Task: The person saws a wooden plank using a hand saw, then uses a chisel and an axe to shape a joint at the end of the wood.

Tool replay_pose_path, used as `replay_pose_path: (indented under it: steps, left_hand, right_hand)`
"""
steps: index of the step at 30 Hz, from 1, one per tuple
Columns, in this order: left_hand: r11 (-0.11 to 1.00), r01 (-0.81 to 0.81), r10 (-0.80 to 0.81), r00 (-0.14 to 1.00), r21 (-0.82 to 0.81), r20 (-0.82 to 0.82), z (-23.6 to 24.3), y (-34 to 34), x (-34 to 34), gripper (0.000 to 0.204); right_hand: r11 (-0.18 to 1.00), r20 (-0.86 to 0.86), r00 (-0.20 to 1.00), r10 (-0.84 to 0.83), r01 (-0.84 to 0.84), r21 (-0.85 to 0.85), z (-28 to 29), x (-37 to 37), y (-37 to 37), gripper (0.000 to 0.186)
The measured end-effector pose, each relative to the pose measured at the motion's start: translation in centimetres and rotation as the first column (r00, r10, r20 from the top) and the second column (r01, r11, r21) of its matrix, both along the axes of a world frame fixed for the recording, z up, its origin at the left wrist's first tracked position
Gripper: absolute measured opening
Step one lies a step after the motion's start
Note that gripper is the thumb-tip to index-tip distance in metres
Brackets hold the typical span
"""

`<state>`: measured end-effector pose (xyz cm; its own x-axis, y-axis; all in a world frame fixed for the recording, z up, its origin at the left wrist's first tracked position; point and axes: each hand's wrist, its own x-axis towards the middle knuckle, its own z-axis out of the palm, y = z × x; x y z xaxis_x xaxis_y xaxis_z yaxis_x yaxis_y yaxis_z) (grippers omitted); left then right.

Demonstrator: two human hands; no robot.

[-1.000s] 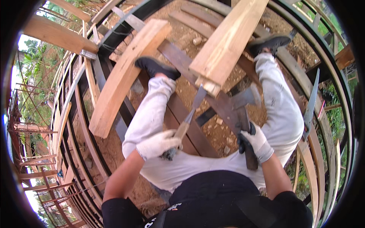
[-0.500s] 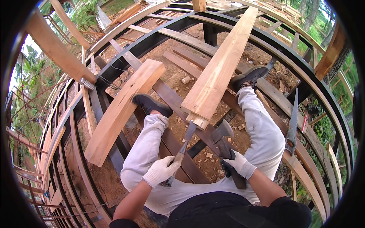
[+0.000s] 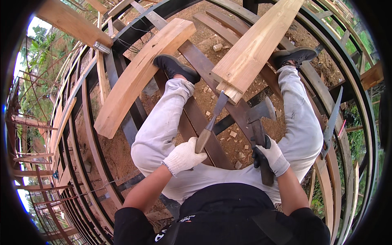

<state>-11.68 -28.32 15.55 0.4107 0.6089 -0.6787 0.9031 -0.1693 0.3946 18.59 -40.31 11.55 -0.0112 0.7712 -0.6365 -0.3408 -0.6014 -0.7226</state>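
Note:
My left hand (image 3: pixel 184 156), in a white knit glove, is closed around the wooden handle of a chisel (image 3: pixel 210 124). The chisel's blade tip meets the notched near end of a long wooden beam (image 3: pixel 257 53), where a stepped tenon (image 3: pixel 230 91) sticks out. In my right hand (image 3: pixel 270 154), gloved in white and black, a hatchet (image 3: pixel 259 118) is gripped by its handle. Its head points away from me, to the right of the chisel and apart from it. Between my spread legs, the beam runs away toward the far right.
A second thick timber (image 3: pixel 143 77) lies to the left, by my left shoe (image 3: pixel 176 68). A handsaw (image 3: pixel 330 126) rests on the curved framework at the right. Dark crossing beams (image 3: pixel 200 57) span open gaps above soil with wood chips. A post (image 3: pixel 73 24) rises at the far left.
The whole view has tilted downward and slightly left, so the scene sits higher and further right. Both hands keep hold of the chisel and hatchet; the chisel tip stays at the tenon.

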Motion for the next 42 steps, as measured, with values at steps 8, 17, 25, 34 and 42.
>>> replay_pose_path:
  steps: [8, 17, 25, 34, 42]
  left_hand:
    - [0.987, -0.007, 0.005, 1.000, 0.163, 0.013, -4.1, -0.2, -1.2, 0.055]
    - [0.993, 0.008, -0.009, 1.000, 0.118, 0.009, -3.1, 2.0, -1.4, 0.049]
    - [0.961, -0.042, 0.055, 0.998, 0.272, -0.038, -10.3, 3.2, -1.6, 0.040]
    - [0.966, -0.008, 0.004, 1.000, 0.259, 0.013, -9.2, 3.4, -1.5, 0.041]
    - [0.997, 0.018, -0.021, 0.999, 0.075, 0.042, -3.5, 3.4, -1.5, 0.052]
  right_hand:
    - [0.998, 0.007, 0.998, 0.059, -0.059, -0.002, -0.3, -0.7, -0.5, 0.029]
    - [0.999, 0.030, 0.999, 0.043, -0.044, 0.009, 0.5, -0.8, 0.0, 0.034]
    - [0.999, -0.020, 0.999, 0.031, -0.031, -0.025, 0.3, -1.1, 0.6, 0.035]
    - [0.998, -0.043, 0.998, -0.055, 0.055, -0.007, -0.2, -0.6, -0.3, 0.033]
    - [0.993, 0.144, 0.985, 0.092, -0.102, 0.066, 1.1, -2.1, 0.6, 0.032]
